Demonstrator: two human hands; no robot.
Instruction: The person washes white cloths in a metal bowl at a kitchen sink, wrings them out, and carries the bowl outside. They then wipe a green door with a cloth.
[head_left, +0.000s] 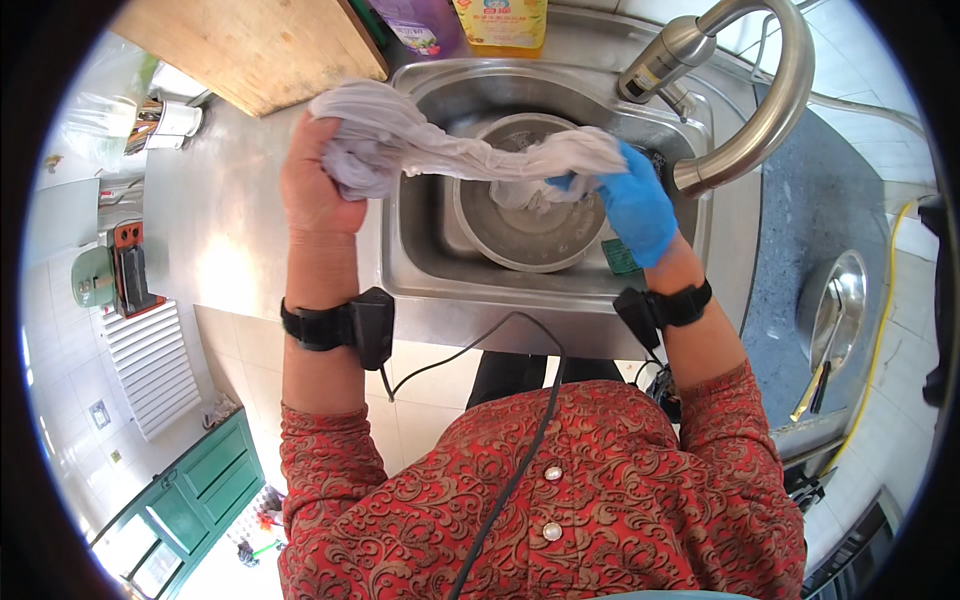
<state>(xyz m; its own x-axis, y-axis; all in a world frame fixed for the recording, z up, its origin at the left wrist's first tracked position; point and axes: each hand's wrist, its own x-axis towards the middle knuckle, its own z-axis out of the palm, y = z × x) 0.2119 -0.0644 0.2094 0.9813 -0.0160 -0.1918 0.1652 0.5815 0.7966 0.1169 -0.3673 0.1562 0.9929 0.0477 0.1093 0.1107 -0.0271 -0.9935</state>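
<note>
A wet whitish cloth (465, 156), twisted lengthwise, stretches between my two hands above the sink. My bare left hand (319, 176) grips its thick bunched end, over the counter at the sink's left rim. The other end is held in my right hand (636, 202), which wears a blue glove; its fingertips are partly hidden by the cloth. Below the cloth, a round metal basin (480, 232) stands in the stainless-steel sink (420, 255). Something whitish shows inside the basin beneath the cloth; I cannot tell whether it is part of the same cloth. A green scouring pad (621, 256) lies near my right hand.
A curved metal faucet (787, 97) arches over the right rim. Behind the sink stand a purple bottle (420, 26) and a yellow bottle (501, 26). A wooden cutting board (255, 52) is at back left. A metal bowl (844, 300) with utensils sits on the right counter.
</note>
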